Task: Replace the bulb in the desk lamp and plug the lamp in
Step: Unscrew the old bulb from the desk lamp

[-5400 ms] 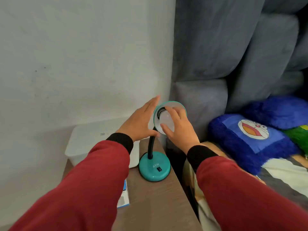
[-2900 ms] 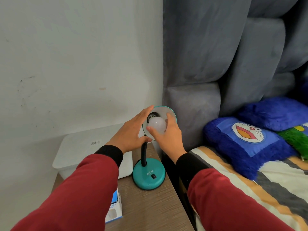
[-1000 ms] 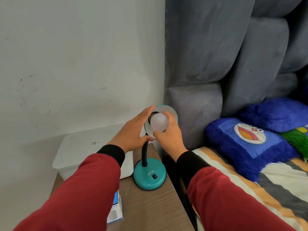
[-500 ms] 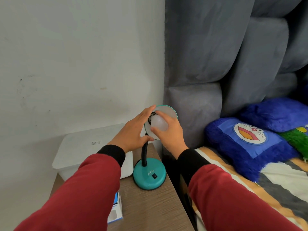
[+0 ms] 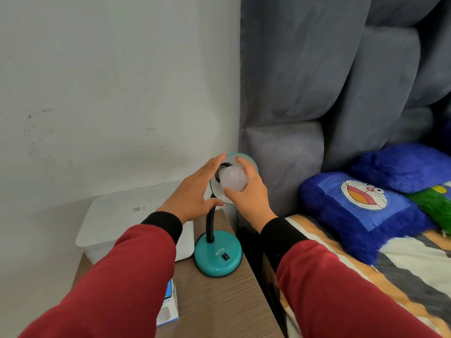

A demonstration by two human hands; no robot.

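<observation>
A teal desk lamp stands on a wooden bedside table point(image 5: 219, 303), with a round base point(image 5: 218, 255), a black flexible neck point(image 5: 210, 223) and a teal-rimmed shade point(image 5: 251, 162) tilted toward me. A frosted white bulb point(image 5: 232, 178) sits at the dark socket inside the shade. My right hand point(image 5: 249, 194) is wrapped around the bulb with thumb and fingers on it. My left hand point(image 5: 192, 196) cups the back and left rim of the shade, its thumb under the rim. The lamp's cord and plug are out of sight.
A white lidded plastic box point(image 5: 122, 220) sits behind the lamp against the wall. A blue-and-white carton point(image 5: 168, 308) lies at the table's front left, partly under my left sleeve. To the right are a grey padded headboard point(image 5: 317, 93), blue cartoon pillows point(image 5: 361, 211) and a striped bed cover.
My right hand has turned around the bulb between frames, shifting its grip. The left hand has stayed on the shade and the lamp base has not moved.
</observation>
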